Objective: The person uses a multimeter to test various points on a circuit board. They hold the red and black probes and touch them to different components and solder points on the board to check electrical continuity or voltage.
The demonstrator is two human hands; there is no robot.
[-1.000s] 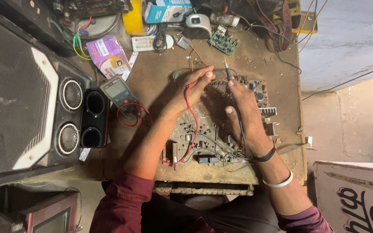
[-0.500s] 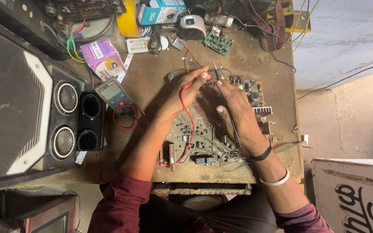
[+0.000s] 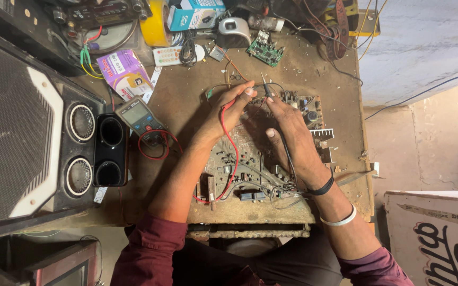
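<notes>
Circuit board point(image 3: 250, 159) (large, grey-brown, crowded with small components and a finned heat sink at its right edge) lying flat on a worn brown bench point(image 3: 186, 95), near the bench's front edge. Left hand point(image 3: 229, 111) over the board's upper left part, fingers pinched on a red probe point(image 3: 228, 106); its red lead point(image 3: 231, 159) runs down across the board. Right hand point(image 3: 292, 132) over the board's upper right part, fingers closed round a black probe point(image 3: 267, 90), whose tip points up past the board's top edge; its black lead trails along the wrist. The two probe tips stand close together above the board's top edge.

Left of the board: a multimeter point(image 3: 140, 116), screen up, with a loop of red lead just beside it; further left, a black speaker cabinet point(image 3: 33, 137) with round ports fills that side. Above the board: bare bench, then a clutter of a small green board point(image 3: 265, 50), a white remote point(image 3: 173, 54), a purple packet point(image 3: 125, 71), a roll of yellow tape point(image 3: 157, 24) and tangled wires (all well apart from the hands). Right of the board: only a narrow strip of bench before its edge, then a pale concrete floor point(image 3: 425, 127). Open room lies mainly between the board and the multimeter. Below the board the bench ends at the person's lap; maroon sleeves are pushed up on both arms.
</notes>
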